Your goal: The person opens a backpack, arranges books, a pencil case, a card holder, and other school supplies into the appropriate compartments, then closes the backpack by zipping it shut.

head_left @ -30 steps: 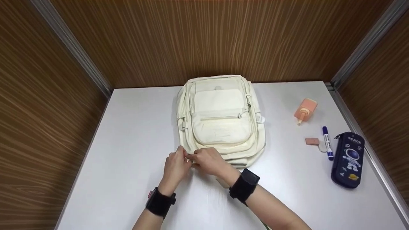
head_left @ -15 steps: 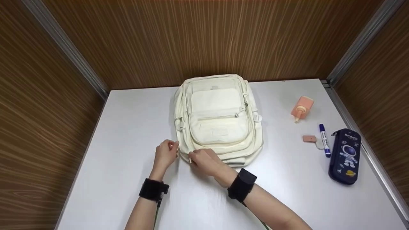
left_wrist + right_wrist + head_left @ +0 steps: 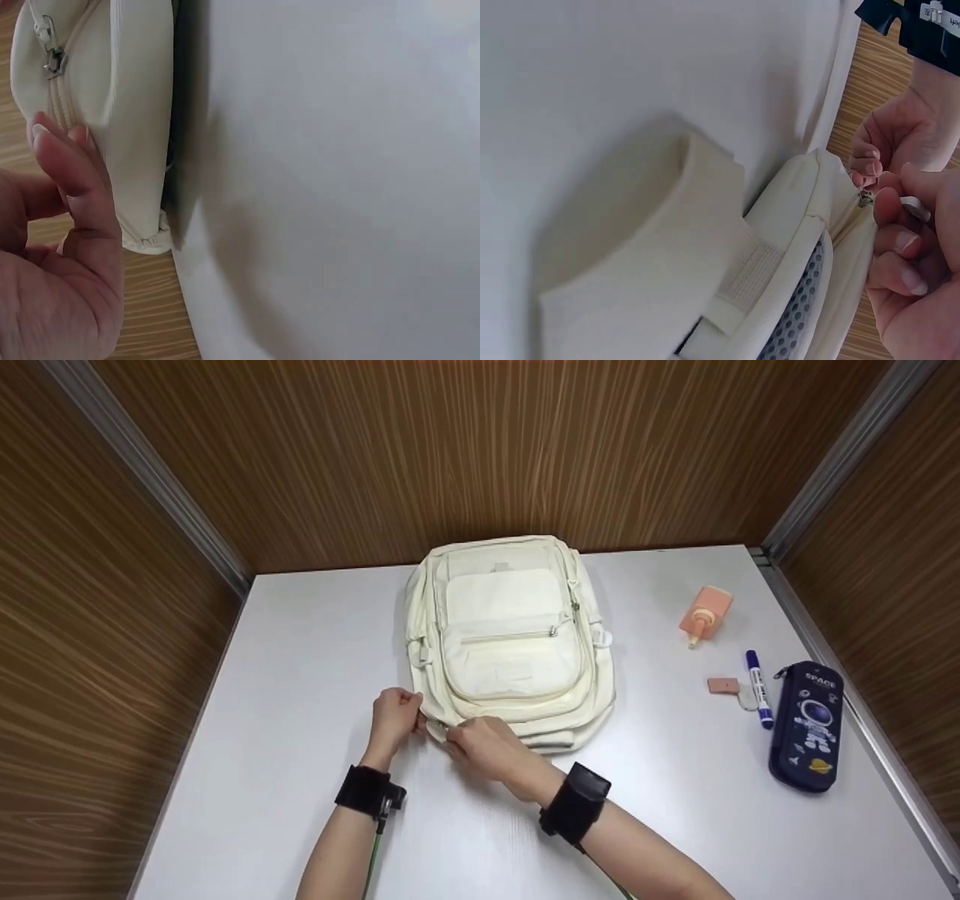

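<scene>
A cream backpack [image 3: 510, 675] lies on its back on the white table. My right hand [image 3: 487, 750] is at its lower left corner and pinches a pale zipper pull [image 3: 916, 208] between thumb and finger. The metal zipper slider [image 3: 55, 64] sits on the zipper track, just beyond my left fingertips in the left wrist view. My left hand [image 3: 395, 720], beside the same corner, pinches the bag's edge along the zipper. In the right wrist view, the left hand [image 3: 907, 127] is close to the right fingers.
To the right are an orange pump bottle [image 3: 706, 613], a small pink block [image 3: 723, 685] with a pale piece [image 3: 748, 697], a blue-and-white marker [image 3: 759, 690] and a navy pencil case [image 3: 806, 727]. Wood-patterned panels [image 3: 480, 457] enclose the table's back and sides.
My left hand has moved left, away from the right hand, to the bag's left edge. The right hand stays at the corner, its pinched pull now lower. The backpack keeps its place.
</scene>
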`<action>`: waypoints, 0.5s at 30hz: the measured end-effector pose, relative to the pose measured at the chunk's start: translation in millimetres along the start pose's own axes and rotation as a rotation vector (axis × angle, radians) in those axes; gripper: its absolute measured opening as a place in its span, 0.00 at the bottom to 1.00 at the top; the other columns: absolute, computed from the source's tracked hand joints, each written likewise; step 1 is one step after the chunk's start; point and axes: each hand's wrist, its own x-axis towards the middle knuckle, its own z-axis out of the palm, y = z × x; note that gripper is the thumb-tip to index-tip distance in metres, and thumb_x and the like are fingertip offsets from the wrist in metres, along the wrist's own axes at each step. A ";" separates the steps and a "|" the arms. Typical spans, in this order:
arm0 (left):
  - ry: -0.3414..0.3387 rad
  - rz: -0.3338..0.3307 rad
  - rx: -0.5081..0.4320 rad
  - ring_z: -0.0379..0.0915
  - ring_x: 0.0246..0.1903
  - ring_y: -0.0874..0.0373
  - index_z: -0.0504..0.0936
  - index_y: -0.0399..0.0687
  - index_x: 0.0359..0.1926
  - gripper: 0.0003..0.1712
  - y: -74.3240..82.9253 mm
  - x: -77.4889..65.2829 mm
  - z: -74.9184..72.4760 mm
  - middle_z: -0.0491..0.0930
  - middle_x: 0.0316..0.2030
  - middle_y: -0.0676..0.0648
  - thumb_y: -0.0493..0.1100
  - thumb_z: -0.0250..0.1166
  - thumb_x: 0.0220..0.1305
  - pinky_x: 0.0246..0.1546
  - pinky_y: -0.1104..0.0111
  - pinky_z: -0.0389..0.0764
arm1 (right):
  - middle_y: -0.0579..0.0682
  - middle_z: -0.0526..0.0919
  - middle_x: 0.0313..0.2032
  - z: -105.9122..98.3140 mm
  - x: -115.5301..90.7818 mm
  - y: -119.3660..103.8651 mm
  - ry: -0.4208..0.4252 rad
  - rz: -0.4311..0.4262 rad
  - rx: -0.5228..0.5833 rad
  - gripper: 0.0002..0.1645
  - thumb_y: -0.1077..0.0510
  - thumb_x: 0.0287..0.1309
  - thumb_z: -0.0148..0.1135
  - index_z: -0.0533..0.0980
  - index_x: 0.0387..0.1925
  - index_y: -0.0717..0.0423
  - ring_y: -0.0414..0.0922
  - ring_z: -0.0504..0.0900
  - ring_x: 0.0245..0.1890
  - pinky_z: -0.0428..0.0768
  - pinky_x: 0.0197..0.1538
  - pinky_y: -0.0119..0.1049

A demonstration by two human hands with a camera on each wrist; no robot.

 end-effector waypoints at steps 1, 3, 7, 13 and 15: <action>0.003 -0.001 -0.007 0.71 0.09 0.61 0.79 0.32 0.30 0.10 0.8 -0.4 0.1 0.76 0.12 0.48 0.36 0.58 0.67 0.12 0.72 0.71 | 0.45 0.78 0.17 -1.8 -2.6 -0.1 0.004 -0.002 -0.008 0.16 0.54 0.63 0.64 0.75 0.20 0.50 0.45 0.76 0.17 0.75 0.22 0.40; 0.007 -0.004 -0.018 0.72 0.09 0.61 0.79 0.32 0.30 0.10 2.5 -1.2 0.3 0.76 0.12 0.47 0.35 0.58 0.67 0.12 0.72 0.71 | 0.44 0.79 0.18 -5.5 -8.5 1.0 0.011 -0.004 -0.018 0.17 0.52 0.64 0.64 0.75 0.20 0.49 0.45 0.78 0.18 0.75 0.23 0.41; 0.019 -0.011 -0.049 0.72 0.09 0.61 0.77 0.33 0.29 0.10 5.7 -1.3 0.0 0.77 0.12 0.46 0.34 0.58 0.66 0.13 0.70 0.75 | 0.42 0.78 0.17 -16.0 -21.2 7.7 0.021 0.014 0.013 0.17 0.53 0.64 0.63 0.74 0.20 0.48 0.42 0.77 0.17 0.74 0.23 0.39; 0.032 -0.001 -0.063 0.73 0.09 0.61 0.77 0.33 0.28 0.09 9.4 -0.3 -0.4 0.78 0.13 0.46 0.33 0.58 0.66 0.15 0.68 0.78 | 0.39 0.77 0.17 -29.6 -41.0 22.3 0.086 0.016 0.100 0.13 0.57 0.61 0.67 0.78 0.20 0.48 0.34 0.70 0.16 0.71 0.22 0.33; 0.030 -0.002 -0.070 0.73 0.09 0.61 0.77 0.33 0.28 0.09 9.7 0.0 0.0 0.78 0.13 0.46 0.33 0.58 0.65 0.15 0.69 0.78 | 0.38 0.78 0.17 -33.4 -46.6 26.2 0.109 0.008 0.119 0.12 0.58 0.60 0.68 0.80 0.21 0.49 0.33 0.70 0.16 0.71 0.22 0.31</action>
